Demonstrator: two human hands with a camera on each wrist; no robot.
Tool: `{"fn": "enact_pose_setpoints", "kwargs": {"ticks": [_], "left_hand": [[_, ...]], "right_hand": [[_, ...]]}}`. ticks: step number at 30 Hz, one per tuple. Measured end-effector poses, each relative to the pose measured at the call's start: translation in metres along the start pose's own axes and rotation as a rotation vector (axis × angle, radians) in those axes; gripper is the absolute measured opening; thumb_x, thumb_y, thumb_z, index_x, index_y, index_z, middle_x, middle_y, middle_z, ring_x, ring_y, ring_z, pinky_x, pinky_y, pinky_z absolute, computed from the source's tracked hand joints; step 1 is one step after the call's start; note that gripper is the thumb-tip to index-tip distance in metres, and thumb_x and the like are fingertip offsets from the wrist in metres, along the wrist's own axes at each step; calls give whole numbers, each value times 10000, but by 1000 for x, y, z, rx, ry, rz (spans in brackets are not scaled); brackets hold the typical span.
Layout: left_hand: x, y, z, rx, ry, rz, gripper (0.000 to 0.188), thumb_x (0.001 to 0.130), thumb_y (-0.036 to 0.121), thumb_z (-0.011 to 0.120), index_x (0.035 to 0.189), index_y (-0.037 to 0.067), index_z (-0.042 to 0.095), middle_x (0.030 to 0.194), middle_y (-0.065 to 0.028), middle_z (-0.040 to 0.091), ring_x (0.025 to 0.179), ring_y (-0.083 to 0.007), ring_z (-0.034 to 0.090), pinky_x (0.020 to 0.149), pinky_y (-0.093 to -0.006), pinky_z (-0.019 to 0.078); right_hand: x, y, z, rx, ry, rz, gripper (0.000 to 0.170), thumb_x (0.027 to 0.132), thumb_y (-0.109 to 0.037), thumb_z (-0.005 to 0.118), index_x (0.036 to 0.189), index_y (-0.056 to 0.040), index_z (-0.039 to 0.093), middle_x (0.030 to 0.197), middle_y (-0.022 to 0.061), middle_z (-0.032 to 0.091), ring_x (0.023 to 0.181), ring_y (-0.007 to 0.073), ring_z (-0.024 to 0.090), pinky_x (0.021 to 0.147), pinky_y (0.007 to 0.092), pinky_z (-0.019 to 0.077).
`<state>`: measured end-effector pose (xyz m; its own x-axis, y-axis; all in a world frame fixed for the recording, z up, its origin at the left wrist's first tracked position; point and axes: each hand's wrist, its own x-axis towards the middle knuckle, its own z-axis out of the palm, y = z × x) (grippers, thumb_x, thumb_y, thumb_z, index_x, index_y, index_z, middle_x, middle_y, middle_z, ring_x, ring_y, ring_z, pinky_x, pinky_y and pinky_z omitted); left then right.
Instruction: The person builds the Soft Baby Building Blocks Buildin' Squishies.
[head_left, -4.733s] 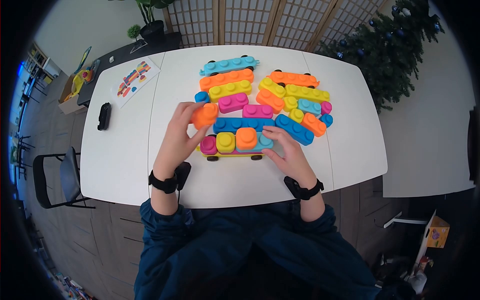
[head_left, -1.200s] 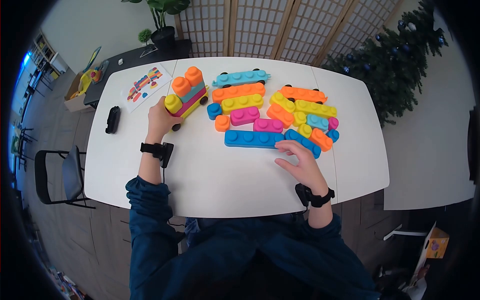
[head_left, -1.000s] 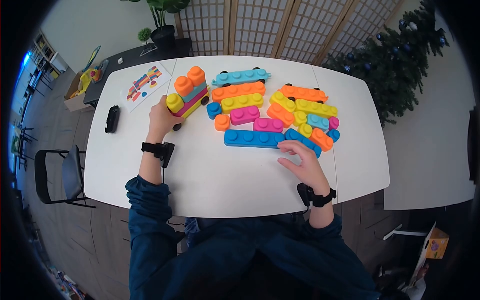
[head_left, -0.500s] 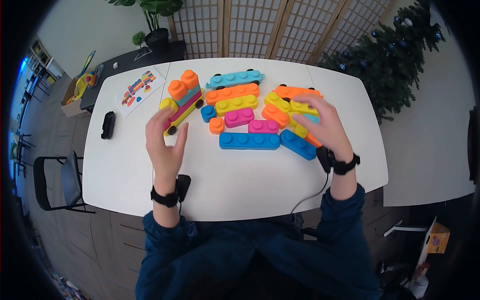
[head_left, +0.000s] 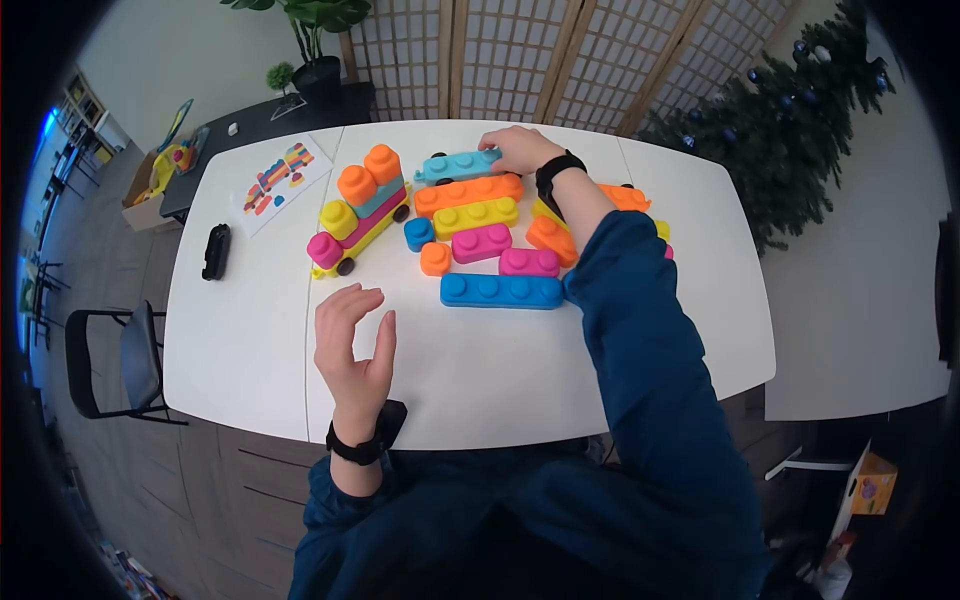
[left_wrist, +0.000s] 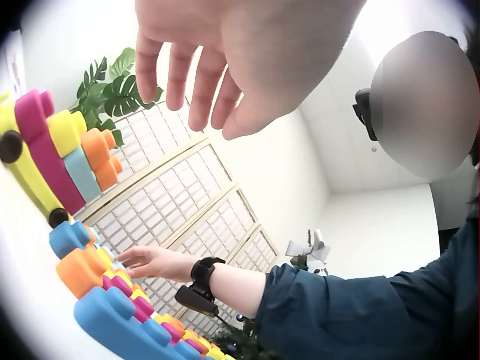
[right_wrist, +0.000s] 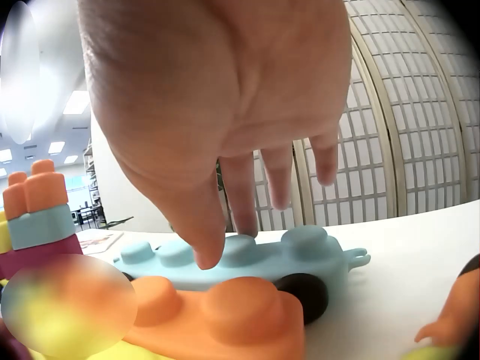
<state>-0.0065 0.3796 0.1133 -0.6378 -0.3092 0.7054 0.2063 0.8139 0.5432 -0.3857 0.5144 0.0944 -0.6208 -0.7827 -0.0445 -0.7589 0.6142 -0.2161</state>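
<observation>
In the head view my right hand [head_left: 525,151] reaches over the far end of the light-blue wheeled block base [head_left: 457,166]. The right wrist view shows its thumb [right_wrist: 209,251] on the near side and fingers behind the studs, with the base [right_wrist: 202,262] standing on the table. My left hand [head_left: 352,350] hovers near the front left, fingers apart and nothing held. Beyond it stands a built toy car [head_left: 365,222]: a yellow wheeled base carrying magenta, yellow, light-blue and orange blocks.
Loose blocks lie mid-table: an orange long block [head_left: 470,193], a yellow one [head_left: 476,216], magenta ones [head_left: 482,242] and a blue long block [head_left: 501,291]. My right sleeve [head_left: 640,310] covers others. A picture sheet [head_left: 283,180] and a black object [head_left: 216,251] lie left.
My left hand has released the built car, now at the back left, and drawn back toward me. My right hand has moved from the right-hand blocks to the light-blue base at the back.
</observation>
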Motion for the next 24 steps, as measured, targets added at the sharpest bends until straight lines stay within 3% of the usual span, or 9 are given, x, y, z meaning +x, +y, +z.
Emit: {"fn": "enact_pose_setpoints", "kwargs": {"ticks": [3, 8, 10, 14, 16, 17, 19, 22, 24], "left_hand": [[0, -4, -6, -5, 12, -47, 239, 803, -32, 741, 1028, 34, 694, 1053, -113, 717, 1081, -334, 662, 928, -401, 515], [5, -2, -12, 4, 11, -47, 220, 803, -35, 737, 1009, 33, 697, 1042, -116, 720, 1075, -340, 662, 932, -404, 514], [6, -2, -12, -3, 3, -45, 219, 804, -35, 736, 1008, 33, 698, 1041, -116, 720, 1076, -340, 662, 931, -404, 514], [4, -2, -13, -4, -14, -48, 215, 805, -34, 734, 1006, 33, 699, 1042, -115, 720, 1078, -339, 661, 930, -404, 514], [3, -4, -12, -18, -20, -52, 214, 808, -32, 734, 1008, 33, 699, 1043, -115, 720, 1078, -339, 661, 930, -404, 515], [3, -5, -11, -22, -22, -54, 213, 810, -30, 734, 1010, 33, 699, 1043, -116, 720, 1078, -338, 661, 930, -403, 515], [3, -5, -10, -22, -30, -46, 214, 814, -26, 734, 1016, 33, 698, 1041, -117, 720, 1078, -336, 661, 929, -402, 516], [4, -9, -7, -30, -43, -44, 217, 822, -14, 736, 1031, 32, 697, 1046, -119, 719, 1079, -326, 663, 920, -398, 518], [4, -9, -5, -44, -53, -53, 218, 827, -6, 738, 1039, 31, 696, 1053, -120, 717, 1079, -319, 664, 912, -394, 520]], "right_hand": [[12, 2, 11, -73, -13, 50, 436, 796, -186, 817, 1211, -198, 685, 1128, 76, 726, 1086, 289, 676, 912, 464, 524], [21, 14, 21, 88, -43, 25, 503, 776, -135, 809, 1257, -192, 674, 1150, 102, 727, 1106, 304, 674, 927, 434, 551], [23, 16, 23, 200, -59, -1, 549, 733, -72, 819, 1254, -105, 649, 1121, 141, 721, 1057, 339, 676, 899, 415, 553], [10, 15, 15, 132, 15, -6, 552, 743, -74, 806, 1268, -96, 637, 1130, 155, 711, 1081, 354, 662, 927, 417, 537], [-8, 17, 0, 92, 190, -87, 539, 754, -64, 794, 1267, -78, 630, 1144, 169, 699, 1092, 367, 654, 955, 416, 524], [-17, 20, -6, 91, 188, -81, 539, 754, -64, 794, 1267, -78, 630, 1144, 169, 699, 1092, 367, 654, 955, 416, 524], [-39, 24, -18, 164, 343, -92, 506, 756, -131, 811, 1232, -79, 649, 1120, 166, 708, 1052, 365, 663, 920, 442, 538], [-102, -7, -53, 401, 279, -35, 493, 802, -162, 795, 1255, -52, 634, 1164, 178, 687, 1092, 373, 640, 931, 411, 526], [-149, -31, -65, 328, 317, -57, 510, 807, -175, 799, 1272, -53, 629, 1184, 169, 681, 1107, 359, 635, 938, 406, 524]]}}
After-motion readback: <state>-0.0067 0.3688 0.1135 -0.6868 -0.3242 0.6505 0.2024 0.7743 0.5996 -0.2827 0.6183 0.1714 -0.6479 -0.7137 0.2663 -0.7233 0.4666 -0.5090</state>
